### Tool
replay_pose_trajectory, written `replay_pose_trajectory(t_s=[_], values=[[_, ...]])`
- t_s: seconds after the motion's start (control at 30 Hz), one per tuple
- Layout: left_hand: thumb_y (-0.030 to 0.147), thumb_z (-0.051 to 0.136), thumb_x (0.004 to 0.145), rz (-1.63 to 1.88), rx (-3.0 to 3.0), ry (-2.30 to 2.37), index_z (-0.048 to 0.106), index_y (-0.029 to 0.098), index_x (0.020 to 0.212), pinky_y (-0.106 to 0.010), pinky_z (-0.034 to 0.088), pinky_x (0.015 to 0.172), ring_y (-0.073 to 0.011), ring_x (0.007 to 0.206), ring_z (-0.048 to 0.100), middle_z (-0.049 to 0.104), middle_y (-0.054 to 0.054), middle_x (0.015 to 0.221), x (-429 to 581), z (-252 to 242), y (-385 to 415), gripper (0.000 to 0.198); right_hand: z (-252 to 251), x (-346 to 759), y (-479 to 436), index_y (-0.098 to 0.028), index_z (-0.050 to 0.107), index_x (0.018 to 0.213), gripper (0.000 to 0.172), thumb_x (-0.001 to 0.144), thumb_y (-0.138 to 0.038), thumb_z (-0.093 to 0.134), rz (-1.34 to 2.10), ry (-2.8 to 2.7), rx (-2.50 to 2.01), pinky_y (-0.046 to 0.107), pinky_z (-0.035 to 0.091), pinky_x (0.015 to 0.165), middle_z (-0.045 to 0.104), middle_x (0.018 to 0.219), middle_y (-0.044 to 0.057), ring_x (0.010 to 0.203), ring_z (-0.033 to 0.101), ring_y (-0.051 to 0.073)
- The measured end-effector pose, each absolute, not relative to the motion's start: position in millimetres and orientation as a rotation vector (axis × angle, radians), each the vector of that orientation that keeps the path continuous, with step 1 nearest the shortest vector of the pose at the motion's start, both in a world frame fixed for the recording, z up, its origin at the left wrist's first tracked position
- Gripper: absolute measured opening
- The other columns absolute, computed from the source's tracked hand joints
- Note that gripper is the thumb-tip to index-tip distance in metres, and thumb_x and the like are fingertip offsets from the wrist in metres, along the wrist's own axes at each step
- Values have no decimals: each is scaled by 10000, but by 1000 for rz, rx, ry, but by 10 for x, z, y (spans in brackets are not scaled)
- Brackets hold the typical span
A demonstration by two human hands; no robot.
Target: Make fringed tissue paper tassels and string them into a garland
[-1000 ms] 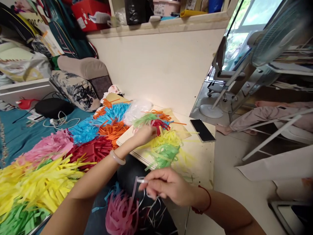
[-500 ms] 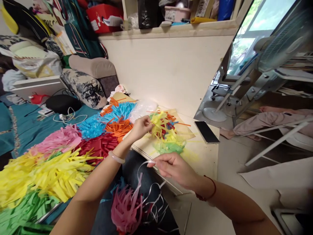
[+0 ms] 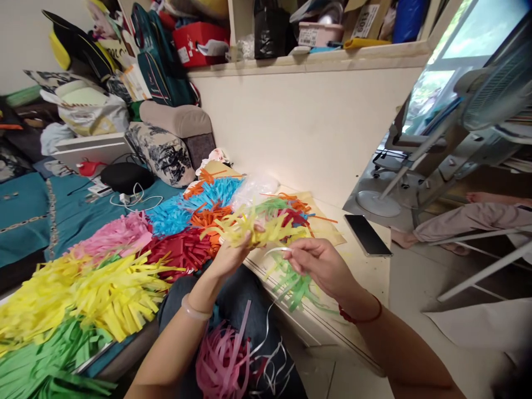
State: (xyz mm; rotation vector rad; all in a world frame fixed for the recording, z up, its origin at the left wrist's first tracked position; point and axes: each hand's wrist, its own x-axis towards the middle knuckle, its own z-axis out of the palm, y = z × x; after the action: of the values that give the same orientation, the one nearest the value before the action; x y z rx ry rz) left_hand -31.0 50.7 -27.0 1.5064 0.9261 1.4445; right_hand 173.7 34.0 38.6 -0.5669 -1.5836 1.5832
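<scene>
Yellow strips are getting pinched by the left fingers, probably so they're not scattering; right fingers are gripping white ribbon.

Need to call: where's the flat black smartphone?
In the head view's right half, the smartphone lies on the flat cream tabletop, beyond and right of the right hand.

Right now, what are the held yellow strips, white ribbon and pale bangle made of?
Yellow strips: probably matte tissue paper, thin and floppy. White ribbon: maybe glossy plastic, since it's narrow and curls. Pale bangle: smooth, perhaps stone or plastic; it looks milky.
</scene>
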Motion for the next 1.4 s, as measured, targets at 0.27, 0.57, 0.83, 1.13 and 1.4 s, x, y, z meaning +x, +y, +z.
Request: replay_pose_trajectory(t_s=[0.27,0.57,0.83,1.13,1.4], values=[[188,559,841,1655,2098,1324,703,195,1013,-394,467,985,-235,1162,570,590,-109,1285,-275,-310,399,224,334,1799,507,-170,745,866,284,776,-436,702,1412,-1548,-732,204,198,429,392,489,-54,466,285,50],[487,587,835,1660,1483,1035,720,127,868,-289,520,660,-161,667,626,678,-60,725,-177,-313,177,385,356,1719,584,-166,731,788,301,677,-444,768,1473,-1419,-798,179,203,382,500,508,-35,432,314,39],[496,708,740,1476,1064,778,715,107,871,-205,427,397,-102,399,517,578,4,482,39,-218,-156,410,366,1769,431,-172,718,773,187,750,-358,723,1160,-1616,-739,222,457,501,681,699,33,541,548,96],[309,516,902,1790,1969,1157,500,192,1317,-439,507,930,-269,1096,596,594,-159,1218,-47,-434,-69,432,509,2062,371,-237,748,745,27,721,-227,757,495,-1543,-842,233,464,513,661,612,-2,555,570,113],[105,482,871,1500,2273,1123,413,212,1384,-500,332,1104,-271,1315,426,492,-154,1377,-212,-264,-186,528,508,1896,394,-176,644,749,95,803,-255,650,924,-1641,-736,197,354,408,621,639,0,460,453,65]])
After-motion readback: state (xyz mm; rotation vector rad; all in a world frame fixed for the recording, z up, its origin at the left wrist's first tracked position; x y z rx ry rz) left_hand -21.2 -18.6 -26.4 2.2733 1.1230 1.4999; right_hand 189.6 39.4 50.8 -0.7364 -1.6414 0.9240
